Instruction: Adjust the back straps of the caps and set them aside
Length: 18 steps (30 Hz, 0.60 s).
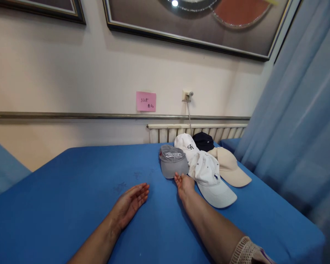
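Note:
My right hand (185, 185) is at the front edge of a grey baseball cap (173, 169), its fingers closed on the brim. White lettering runs across the front of this cap. Just right of that hand lies a white cap (208, 168) with a small dark blue emblem, its brim pointing toward me. My left hand (130, 205) hovers over or rests on the blue-covered bed to the left, palm turned inward, fingers stretched out and holding nothing. Behind the grey cap sits another white cap (183, 142) with black letters.
A dark navy cap (203, 141) and a beige cap (227, 161) lie among the others at the bed's far right. The blue sheet (57, 205) stretches left. Behind stand a radiator (165, 132) and a wall rail (99, 116); a blue curtain (299, 110) hangs at right.

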Available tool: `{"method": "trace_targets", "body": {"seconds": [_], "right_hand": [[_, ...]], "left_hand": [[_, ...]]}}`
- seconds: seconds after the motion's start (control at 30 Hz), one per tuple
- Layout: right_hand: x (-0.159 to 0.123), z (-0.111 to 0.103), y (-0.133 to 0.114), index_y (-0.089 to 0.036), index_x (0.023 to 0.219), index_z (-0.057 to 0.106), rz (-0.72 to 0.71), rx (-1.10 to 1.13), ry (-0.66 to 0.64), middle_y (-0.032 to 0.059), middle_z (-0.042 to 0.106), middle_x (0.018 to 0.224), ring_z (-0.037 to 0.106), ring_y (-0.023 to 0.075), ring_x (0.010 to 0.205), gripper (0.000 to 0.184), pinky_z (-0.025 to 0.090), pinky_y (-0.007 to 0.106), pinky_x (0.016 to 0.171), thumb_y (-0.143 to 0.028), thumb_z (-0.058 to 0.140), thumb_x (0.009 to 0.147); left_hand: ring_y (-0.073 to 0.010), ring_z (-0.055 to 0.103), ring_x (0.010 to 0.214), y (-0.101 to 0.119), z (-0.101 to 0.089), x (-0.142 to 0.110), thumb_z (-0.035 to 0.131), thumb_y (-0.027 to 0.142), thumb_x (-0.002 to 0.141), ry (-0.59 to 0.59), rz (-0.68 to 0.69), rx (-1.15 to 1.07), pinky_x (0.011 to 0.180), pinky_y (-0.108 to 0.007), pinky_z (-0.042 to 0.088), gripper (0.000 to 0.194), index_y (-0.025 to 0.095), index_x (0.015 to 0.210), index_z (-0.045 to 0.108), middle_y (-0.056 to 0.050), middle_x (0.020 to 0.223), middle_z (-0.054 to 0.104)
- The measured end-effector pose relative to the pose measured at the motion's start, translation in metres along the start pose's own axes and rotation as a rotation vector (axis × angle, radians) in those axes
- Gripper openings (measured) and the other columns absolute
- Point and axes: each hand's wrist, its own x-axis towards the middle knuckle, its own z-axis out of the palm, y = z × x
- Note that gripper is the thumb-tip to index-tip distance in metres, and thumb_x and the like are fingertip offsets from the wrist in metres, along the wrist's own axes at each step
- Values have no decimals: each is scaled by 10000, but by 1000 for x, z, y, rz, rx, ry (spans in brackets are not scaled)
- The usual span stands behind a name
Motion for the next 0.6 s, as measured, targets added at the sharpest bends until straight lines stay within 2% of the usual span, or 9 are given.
{"method": "trace_targets", "body": {"seconds": [0.1, 0.2, 0.3, 0.47, 0.6], "right_hand": [[-8, 0, -6, -235, 724, 426, 82, 30, 57, -55, 584, 654, 679, 130, 700, 217, 562, 247, 659, -119, 606, 687], [-21, -7, -16, -223, 731, 473, 147, 36, 42, -16, 647, 701, 681, 146, 713, 235, 558, 246, 644, -110, 659, 643], [-38, -22, -29, -206, 772, 506, 191, 24, 9, 14, 678, 736, 685, 159, 709, 252, 549, 249, 628, -152, 706, 629], [-56, -46, -53, -178, 857, 533, 258, -181, -214, 32, 685, 749, 656, 133, 630, 321, 508, 227, 560, -295, 757, 659], [-58, -47, -56, -169, 850, 534, 274, -411, -393, 22, 662, 717, 593, 105, 515, 408, 432, 207, 454, -492, 729, 694]], "left_hand": [[-158, 696, 836, -1, 2, -3, 683, 134, 794, -15, 18, 93, 758, -254, 570, 166, 129, 958, 661, -114, 1042, 718], [-144, 677, 802, -4, 6, -5, 731, 222, 755, -57, 48, 247, 747, -251, 550, 268, 137, 993, 639, -99, 1021, 712], [-149, 655, 769, -9, 9, -5, 743, 330, 709, -88, 105, 421, 718, -267, 530, 360, 143, 991, 622, -90, 985, 707], [-198, 643, 838, -19, 12, -6, 677, 400, 687, -164, 224, 728, 784, -325, 508, 397, 145, 983, 605, -89, 970, 694], [-220, 628, 934, -23, 12, -11, 594, 404, 752, -221, 329, 921, 867, -345, 484, 364, 150, 1012, 602, -89, 1000, 686]]}}
